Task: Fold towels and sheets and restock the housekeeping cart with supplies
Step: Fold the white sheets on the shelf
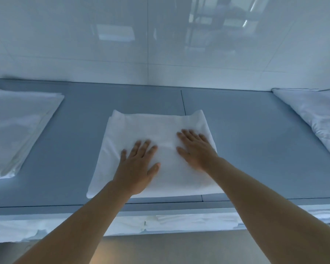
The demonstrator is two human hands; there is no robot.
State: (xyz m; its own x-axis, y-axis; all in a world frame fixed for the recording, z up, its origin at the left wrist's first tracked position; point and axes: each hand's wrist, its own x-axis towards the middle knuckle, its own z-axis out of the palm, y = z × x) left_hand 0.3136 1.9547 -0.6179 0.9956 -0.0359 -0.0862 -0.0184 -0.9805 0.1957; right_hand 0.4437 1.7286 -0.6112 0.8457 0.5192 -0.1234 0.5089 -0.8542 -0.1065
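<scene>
A white folded sheet point(156, 126) lies flat in the middle of the grey table point(246, 130), its near edge close to the table's front edge. My left hand point(137, 166) rests palm down on the sheet's near left part, fingers straight and spread. My right hand point(196, 149) presses flat on the sheet's right part, fingers straight and pointing to the far left. Neither hand grips the cloth.
A stack of folded white linen point(13, 130) sits at the table's left end. Another white folded pile point(312, 115) lies at the right end. More white linen point(179, 221) fills a shelf under the tabletop. A glossy white wall point(160, 44) stands behind the table.
</scene>
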